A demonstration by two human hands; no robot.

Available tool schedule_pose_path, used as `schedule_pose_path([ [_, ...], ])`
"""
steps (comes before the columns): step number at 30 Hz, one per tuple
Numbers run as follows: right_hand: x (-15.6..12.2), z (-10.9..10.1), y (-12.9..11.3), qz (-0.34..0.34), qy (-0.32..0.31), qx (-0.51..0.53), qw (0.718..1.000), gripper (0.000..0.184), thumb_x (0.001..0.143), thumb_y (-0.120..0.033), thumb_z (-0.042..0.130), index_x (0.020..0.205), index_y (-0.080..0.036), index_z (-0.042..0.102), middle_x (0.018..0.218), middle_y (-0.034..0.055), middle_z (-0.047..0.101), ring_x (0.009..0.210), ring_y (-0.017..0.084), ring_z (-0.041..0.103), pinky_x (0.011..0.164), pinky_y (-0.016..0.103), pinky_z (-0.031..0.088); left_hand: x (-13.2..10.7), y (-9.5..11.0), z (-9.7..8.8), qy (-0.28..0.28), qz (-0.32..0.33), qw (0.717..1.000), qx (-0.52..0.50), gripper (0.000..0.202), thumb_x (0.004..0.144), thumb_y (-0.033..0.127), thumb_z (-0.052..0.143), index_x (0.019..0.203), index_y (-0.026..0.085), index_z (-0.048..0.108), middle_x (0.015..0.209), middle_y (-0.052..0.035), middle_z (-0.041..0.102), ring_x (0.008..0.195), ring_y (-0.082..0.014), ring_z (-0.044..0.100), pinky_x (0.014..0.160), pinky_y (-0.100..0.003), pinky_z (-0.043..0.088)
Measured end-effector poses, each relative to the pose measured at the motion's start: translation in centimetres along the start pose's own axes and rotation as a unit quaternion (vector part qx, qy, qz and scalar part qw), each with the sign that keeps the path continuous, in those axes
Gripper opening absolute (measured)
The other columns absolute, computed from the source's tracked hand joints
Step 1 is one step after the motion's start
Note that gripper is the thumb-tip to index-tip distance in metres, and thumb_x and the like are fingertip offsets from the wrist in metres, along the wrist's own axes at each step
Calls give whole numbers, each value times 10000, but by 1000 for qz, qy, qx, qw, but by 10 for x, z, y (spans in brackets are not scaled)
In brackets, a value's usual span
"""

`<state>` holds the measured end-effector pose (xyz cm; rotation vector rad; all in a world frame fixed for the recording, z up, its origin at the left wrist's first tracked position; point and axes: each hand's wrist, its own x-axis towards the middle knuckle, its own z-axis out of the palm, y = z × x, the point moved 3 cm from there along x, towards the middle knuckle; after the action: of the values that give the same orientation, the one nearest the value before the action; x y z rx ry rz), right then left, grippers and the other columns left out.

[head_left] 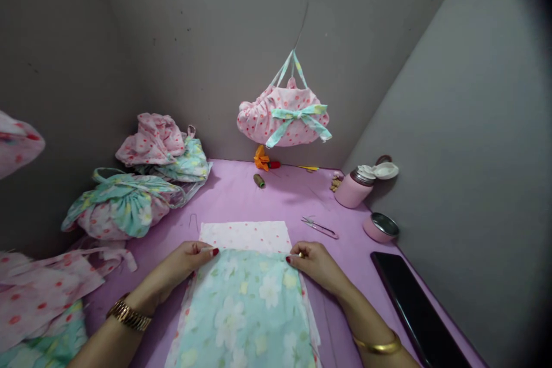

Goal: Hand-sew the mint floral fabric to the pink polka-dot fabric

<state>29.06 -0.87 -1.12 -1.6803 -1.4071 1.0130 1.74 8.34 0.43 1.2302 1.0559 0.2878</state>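
Note:
A mint floral cloth (254,305) lies flat over a pale cloth with pink dots (245,234), whose far end shows beyond it. At the mint cloth's far left corner, my left hand (190,259) pinches the edge between thumb and fingers. My right hand (317,264) pinches the far right corner in the same way, its other fingers curled. Dotted fabric also peeks out along both sides of the mint piece. Pink-handled thread snips (319,227) rest a little beyond my right hand.
A dotted pouch with a mint bow (297,118) hangs over the purple tabletop (228,195). Sewn bundles (125,207) and loose fabric (43,293) crowd the left. Rightward are a pink flask (352,190), its cup (382,227) and a black phone-like slab (416,305). A thread spool (259,180) lies at back.

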Motion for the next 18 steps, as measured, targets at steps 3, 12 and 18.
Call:
schedule_pose_path([
  [3,1,-1,3,1,3,-1,1000,174,735,-305,594,650,-153,593,568,-18,510,518,118,425,483,220,285,2,-4,-1,3,13,1000,-6,425,599,562,688,649,143,635,505,27,595,434,-108,459,452,-200,305],
  [12,1,0,5,1,-10,19,1000,195,751,-327,588,660,-154,579,600,-12,519,562,132,451,519,224,315,-1,1,1,2,10,999,-35,410,561,526,728,647,132,651,546,11,641,470,-114,506,461,-197,345],
  [18,3,-1,3,8,-5,59,998,193,740,-322,611,662,-147,585,613,-8,542,587,138,483,546,225,341,-1,-1,-2,3,13,999,-40,431,546,527,735,693,128,670,593,-7,671,497,-127,538,462,-193,361],
])
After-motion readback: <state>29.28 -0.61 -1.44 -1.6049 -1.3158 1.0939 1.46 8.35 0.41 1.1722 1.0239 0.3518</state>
